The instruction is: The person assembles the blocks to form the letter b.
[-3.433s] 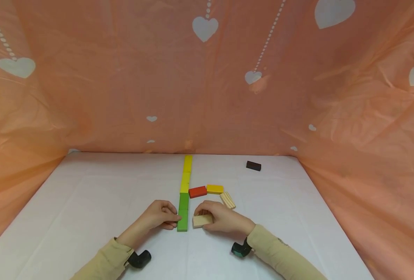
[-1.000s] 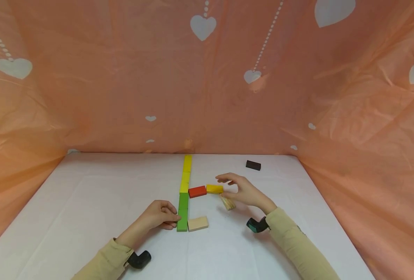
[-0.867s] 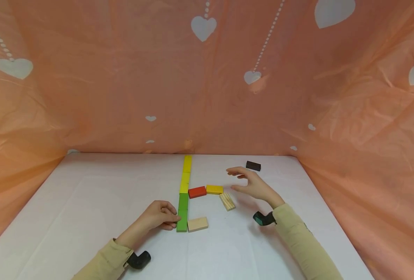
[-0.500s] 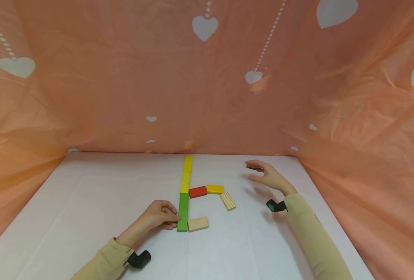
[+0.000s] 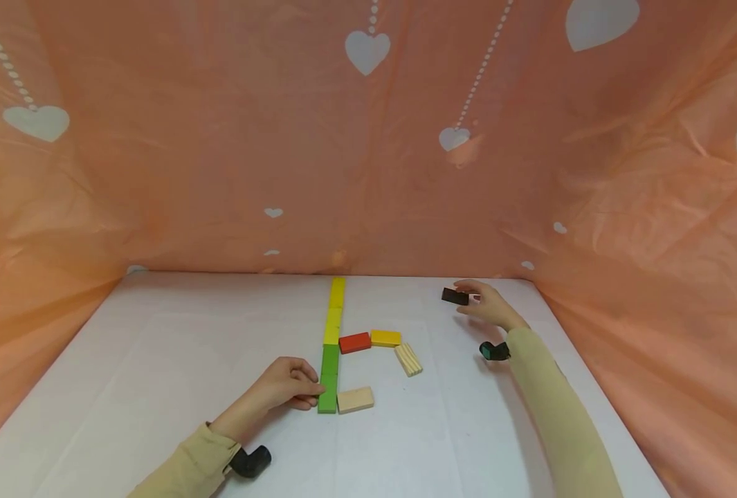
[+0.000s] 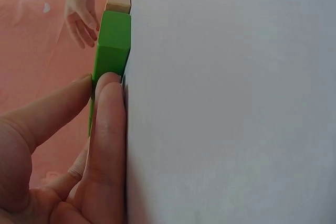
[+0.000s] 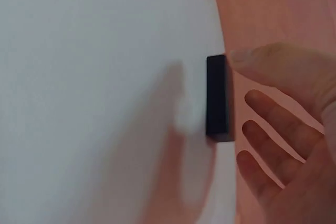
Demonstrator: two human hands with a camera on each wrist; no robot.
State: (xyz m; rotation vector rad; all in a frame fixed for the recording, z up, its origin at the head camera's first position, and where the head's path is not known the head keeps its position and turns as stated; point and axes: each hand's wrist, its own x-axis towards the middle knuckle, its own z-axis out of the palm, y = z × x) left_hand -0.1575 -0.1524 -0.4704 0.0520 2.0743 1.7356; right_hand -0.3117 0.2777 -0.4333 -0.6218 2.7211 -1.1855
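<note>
My left hand (image 5: 284, 384) rests beside the nearest green block (image 5: 327, 401), its thumb at the top edge. In the left wrist view, fairly straight fingers (image 6: 107, 140) lie against that block's side. At the far right, my right hand (image 5: 489, 308) is beside a black block (image 5: 455, 297) lying on the table. The right wrist view shows the thumb (image 7: 262, 61) near one end of the block and the other visible fingers spread and relaxed. No firm grip on it shows.
Green and yellow blocks (image 5: 334, 325) form a straight line away from me. To its right, a red block (image 5: 355, 342), an orange-yellow block (image 5: 385, 337) and a grooved wooden block (image 5: 409, 360) curve round. A plain wooden block (image 5: 356, 400) meets the line's near end. An orange curtain (image 5: 219, 138) encloses the table.
My right hand has let go of the plain wooden block, now against the green one, and travelled far right to the black block. My left hand has stayed in place.
</note>
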